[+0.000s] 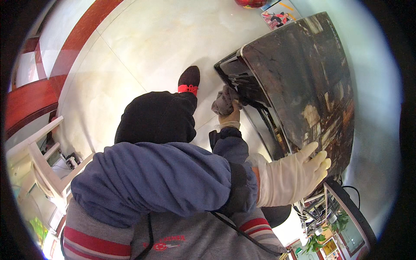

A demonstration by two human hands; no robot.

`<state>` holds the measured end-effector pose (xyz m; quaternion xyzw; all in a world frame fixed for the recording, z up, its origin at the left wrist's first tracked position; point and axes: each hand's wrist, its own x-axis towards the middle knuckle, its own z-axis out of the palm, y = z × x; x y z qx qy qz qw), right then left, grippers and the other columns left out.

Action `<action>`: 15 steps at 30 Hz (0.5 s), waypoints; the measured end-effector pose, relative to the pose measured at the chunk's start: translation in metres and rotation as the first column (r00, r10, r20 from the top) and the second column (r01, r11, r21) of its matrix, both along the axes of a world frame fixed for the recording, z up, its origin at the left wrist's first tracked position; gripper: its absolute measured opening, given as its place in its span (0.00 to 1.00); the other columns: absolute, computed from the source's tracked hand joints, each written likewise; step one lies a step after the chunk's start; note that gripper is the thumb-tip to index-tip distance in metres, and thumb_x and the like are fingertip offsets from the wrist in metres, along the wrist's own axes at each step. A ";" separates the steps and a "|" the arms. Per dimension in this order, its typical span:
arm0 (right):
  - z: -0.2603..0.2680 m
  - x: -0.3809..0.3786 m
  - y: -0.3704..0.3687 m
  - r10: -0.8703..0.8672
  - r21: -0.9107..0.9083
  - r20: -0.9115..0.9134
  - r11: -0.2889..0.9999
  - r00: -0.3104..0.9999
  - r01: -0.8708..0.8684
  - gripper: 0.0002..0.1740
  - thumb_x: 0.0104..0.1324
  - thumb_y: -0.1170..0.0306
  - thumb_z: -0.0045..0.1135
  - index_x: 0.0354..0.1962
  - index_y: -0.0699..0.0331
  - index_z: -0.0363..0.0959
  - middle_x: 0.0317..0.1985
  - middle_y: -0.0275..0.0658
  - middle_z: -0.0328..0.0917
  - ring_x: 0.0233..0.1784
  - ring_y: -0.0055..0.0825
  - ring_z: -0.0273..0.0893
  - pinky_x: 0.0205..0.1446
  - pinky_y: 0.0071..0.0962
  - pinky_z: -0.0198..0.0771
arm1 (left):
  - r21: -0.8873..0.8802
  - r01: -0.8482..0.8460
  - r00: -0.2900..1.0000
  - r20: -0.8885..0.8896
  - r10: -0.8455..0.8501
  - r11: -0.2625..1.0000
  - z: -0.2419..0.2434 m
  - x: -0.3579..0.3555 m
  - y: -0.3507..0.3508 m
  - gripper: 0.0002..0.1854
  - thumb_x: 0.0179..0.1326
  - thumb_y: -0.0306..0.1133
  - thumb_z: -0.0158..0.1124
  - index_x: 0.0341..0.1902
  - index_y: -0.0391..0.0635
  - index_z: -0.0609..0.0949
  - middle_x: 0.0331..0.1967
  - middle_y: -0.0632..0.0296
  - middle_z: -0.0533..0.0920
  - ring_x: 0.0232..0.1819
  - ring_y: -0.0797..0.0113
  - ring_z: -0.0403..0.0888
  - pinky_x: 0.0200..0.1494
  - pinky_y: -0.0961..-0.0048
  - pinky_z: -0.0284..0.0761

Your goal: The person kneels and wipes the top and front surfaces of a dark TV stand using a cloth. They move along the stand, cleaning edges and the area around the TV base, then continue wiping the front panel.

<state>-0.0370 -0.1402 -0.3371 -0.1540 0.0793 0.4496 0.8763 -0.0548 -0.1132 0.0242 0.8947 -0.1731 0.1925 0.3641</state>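
My right hand [229, 117], in a thin translucent glove, grips a crumpled grey cloth [224, 100]. The cloth is against or very near the glossy black front panel [239, 76] of a large dark cabinet or appliance [286, 71]. Its broad top is stained, with pale scraped patches and a light metal rim. My left arm crosses my body to the right. At its end my left hand [299, 175], in a loose whitish glove, is over the near edge of that top, fingers somewhat apart and nothing in them. Whether it rests there I cannot tell.
A pale wooden chair [39, 159] and red wooden furniture [32, 97] stand at left. A dark-framed glossy panel [352, 221] and a black cable [356, 191] lie lower right. Past the cabinet are a picture card [281, 15] and a red round object [251, 3].
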 end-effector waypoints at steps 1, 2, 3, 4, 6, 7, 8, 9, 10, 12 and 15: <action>-0.013 -0.007 -0.003 -0.121 -0.207 -0.116 0.974 0.986 0.096 0.15 0.70 0.56 0.46 0.43 0.57 0.71 0.33 0.37 0.71 0.34 0.35 0.68 0.40 0.41 0.65 | 0.007 0.017 1.000 -0.008 -0.017 1.000 -0.001 0.001 -0.001 0.27 0.63 0.37 0.52 0.64 0.36 0.72 0.65 0.49 0.71 0.67 0.51 0.67 0.71 0.47 0.55; -0.024 -0.010 -0.006 -0.259 -0.412 -0.203 0.897 0.944 0.158 0.17 0.70 0.57 0.47 0.47 0.58 0.72 0.39 0.39 0.76 0.40 0.37 0.72 0.45 0.43 0.69 | 0.001 0.000 1.000 -0.001 0.000 1.000 -0.002 0.001 -0.002 0.27 0.63 0.37 0.52 0.64 0.36 0.72 0.65 0.49 0.72 0.67 0.50 0.67 0.71 0.47 0.55; -0.033 -0.011 -0.012 -0.219 -0.392 -0.184 0.910 0.958 0.132 0.18 0.70 0.58 0.49 0.50 0.59 0.71 0.43 0.40 0.75 0.45 0.38 0.71 0.50 0.43 0.68 | 0.004 -0.008 1.000 -0.001 0.008 1.000 -0.003 0.001 -0.003 0.27 0.63 0.37 0.52 0.64 0.36 0.72 0.65 0.48 0.72 0.67 0.50 0.67 0.71 0.46 0.56; -0.039 -0.012 -0.017 -0.195 -0.390 -0.175 0.914 0.965 0.113 0.17 0.70 0.59 0.49 0.50 0.59 0.71 0.44 0.40 0.75 0.46 0.38 0.71 0.51 0.43 0.68 | 0.005 -0.011 1.000 -0.005 0.011 1.000 -0.004 0.001 -0.004 0.27 0.63 0.37 0.52 0.64 0.36 0.72 0.65 0.48 0.72 0.67 0.49 0.67 0.71 0.46 0.56; -0.050 -0.013 -0.025 -0.166 -0.414 -0.163 0.906 0.973 0.085 0.16 0.69 0.61 0.49 0.50 0.59 0.71 0.45 0.40 0.75 0.48 0.38 0.71 0.52 0.43 0.69 | 0.009 -0.009 1.000 -0.001 0.009 1.000 -0.008 0.003 -0.007 0.27 0.63 0.37 0.52 0.64 0.35 0.72 0.64 0.48 0.72 0.67 0.49 0.67 0.71 0.46 0.56; -0.054 -0.013 -0.031 -0.155 -0.433 -0.163 0.899 0.974 0.071 0.16 0.69 0.62 0.49 0.51 0.59 0.71 0.46 0.40 0.76 0.49 0.38 0.71 0.53 0.43 0.69 | 0.008 0.026 0.999 -0.025 -0.025 1.000 -0.009 0.003 -0.009 0.27 0.63 0.37 0.52 0.64 0.35 0.72 0.64 0.48 0.72 0.67 0.48 0.67 0.71 0.46 0.56; -0.057 -0.014 -0.035 -0.142 -0.451 -0.165 0.891 0.976 0.053 0.15 0.69 0.63 0.49 0.51 0.59 0.71 0.47 0.40 0.76 0.50 0.37 0.71 0.53 0.43 0.69 | -0.002 -0.013 1.000 0.000 0.013 1.000 -0.010 0.003 -0.010 0.27 0.63 0.37 0.52 0.64 0.35 0.72 0.64 0.47 0.72 0.67 0.48 0.67 0.71 0.46 0.56; -0.060 -0.013 -0.040 -0.127 -0.474 -0.163 0.880 0.978 0.035 0.15 0.69 0.64 0.49 0.51 0.59 0.71 0.48 0.40 0.76 0.50 0.37 0.71 0.54 0.43 0.69 | -0.007 -0.019 1.000 0.001 0.020 1.000 -0.011 0.004 -0.012 0.27 0.63 0.37 0.52 0.63 0.35 0.72 0.63 0.47 0.73 0.67 0.48 0.67 0.71 0.46 0.56; -0.064 -0.013 -0.044 -0.110 -0.489 -0.160 0.872 0.981 0.018 0.15 0.69 0.66 0.49 0.51 0.59 0.71 0.48 0.40 0.76 0.51 0.37 0.71 0.55 0.43 0.69 | 0.000 0.016 1.000 -0.023 -0.016 1.000 -0.011 0.004 -0.014 0.27 0.63 0.37 0.52 0.63 0.35 0.72 0.63 0.47 0.73 0.66 0.48 0.68 0.71 0.46 0.55; -0.069 -0.014 -0.051 -0.050 -0.513 -0.136 0.858 0.990 -0.027 0.15 0.69 0.68 0.49 0.52 0.59 0.71 0.50 0.40 0.76 0.53 0.37 0.71 0.56 0.43 0.69 | -0.006 -0.033 0.999 0.003 0.033 0.999 -0.011 0.003 -0.016 0.26 0.63 0.37 0.52 0.63 0.35 0.73 0.62 0.47 0.74 0.66 0.48 0.68 0.70 0.46 0.55; -0.063 -0.017 -0.060 0.069 -0.538 -0.085 0.836 0.994 -0.104 0.15 0.69 0.71 0.50 0.53 0.59 0.71 0.52 0.40 0.76 0.56 0.37 0.70 0.58 0.43 0.69 | 0.062 -0.062 0.998 -0.018 0.064 0.996 -0.010 -0.001 -0.015 0.24 0.63 0.38 0.51 0.60 0.39 0.76 0.60 0.53 0.75 0.65 0.54 0.68 0.70 0.52 0.57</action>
